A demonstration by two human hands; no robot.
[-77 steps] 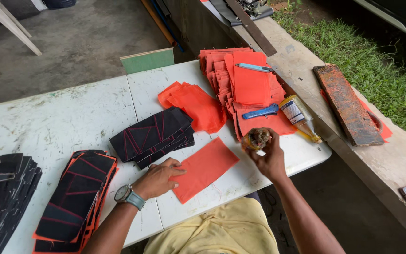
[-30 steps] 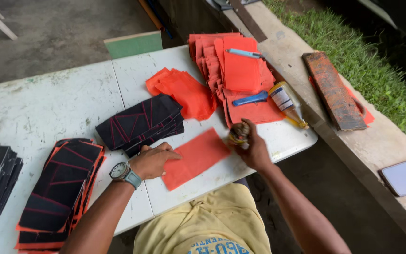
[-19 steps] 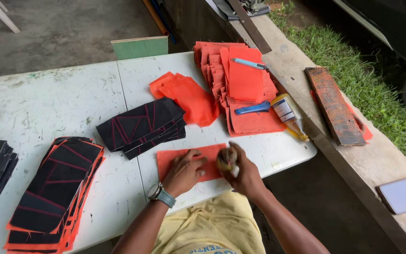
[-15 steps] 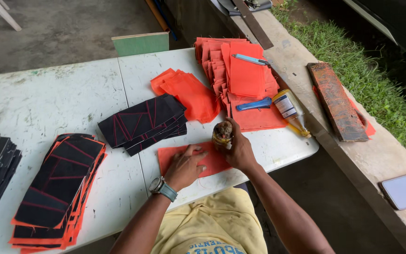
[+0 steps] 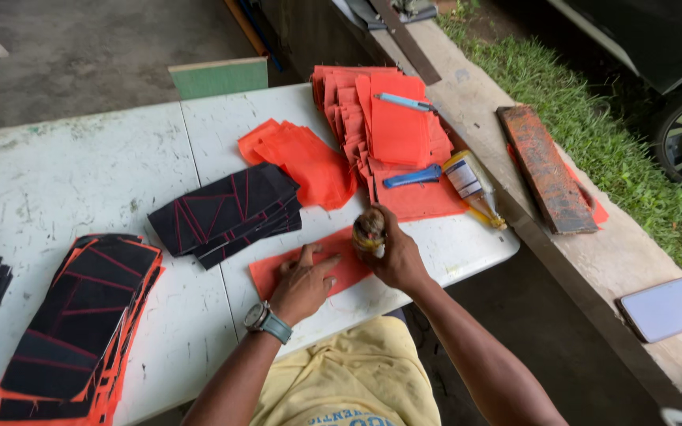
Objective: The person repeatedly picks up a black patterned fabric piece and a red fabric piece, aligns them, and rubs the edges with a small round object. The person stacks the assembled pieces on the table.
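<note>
An orange rectangular sheet (image 5: 341,272) lies near the front edge of the white table (image 5: 65,173). My left hand (image 5: 303,282), with a watch on its wrist, lies flat on the sheet with fingers spread. My right hand (image 5: 392,251) grips a small brownish, dirty wad or brush (image 5: 369,227) and holds it over the sheet's right end. Just behind lies a stack of black pieces with red lines (image 5: 226,209).
A pile of orange sheets (image 5: 392,130) with a blue pen, a blue cutter (image 5: 412,176) and a glue bottle (image 5: 467,180) sit at the right. Loose orange pieces (image 5: 309,162), a black-and-orange stack (image 5: 80,315) at left, a rusty bar (image 5: 545,167) and a phone (image 5: 665,309) on the ledge.
The orange sheet and both hands came closer to the table's front edge. My right hand brought the wad down over the sheet's right end; my left hand stays flat on it.
</note>
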